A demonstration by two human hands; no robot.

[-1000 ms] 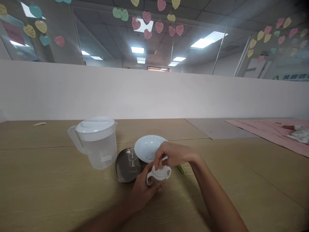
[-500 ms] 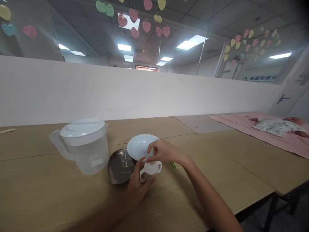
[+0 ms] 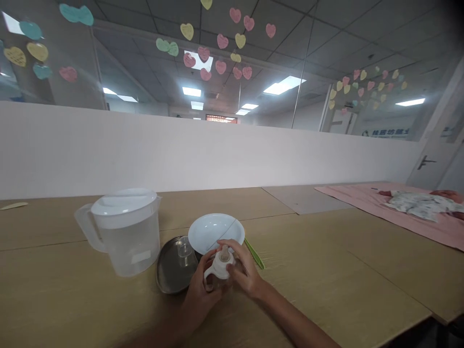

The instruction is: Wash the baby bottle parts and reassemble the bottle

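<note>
One baby bottle (image 3: 219, 268) | between left fingers (image 3: 198, 275) | right fingers (image 3: 241, 268)

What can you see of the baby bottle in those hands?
The baby bottle stands upright, held by the left hand underneath and the right hand around its side. Its white plastic collar has looped handles, with one loop clearly showing on the left. A pale, uncovered teat points up from the top. Most of the body is hidden by the fingers, so its contents cannot be seen.
</note>
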